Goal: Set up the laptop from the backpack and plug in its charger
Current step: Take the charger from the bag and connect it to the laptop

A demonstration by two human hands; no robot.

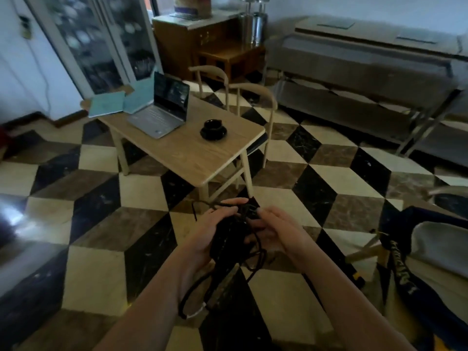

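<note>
Gripping the charger (pixel 228 239), both hands untangle cord.

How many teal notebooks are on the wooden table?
2. One notebook lies flat at the table's far left corner. The second notebook sits right of it, beside the open laptop, which may hide part of it.

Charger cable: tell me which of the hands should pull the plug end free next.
Probably the right hand. Its fingertips sit at the tangled cord beside the charger, while the left hand grips the brick's body and can steady it.
</note>
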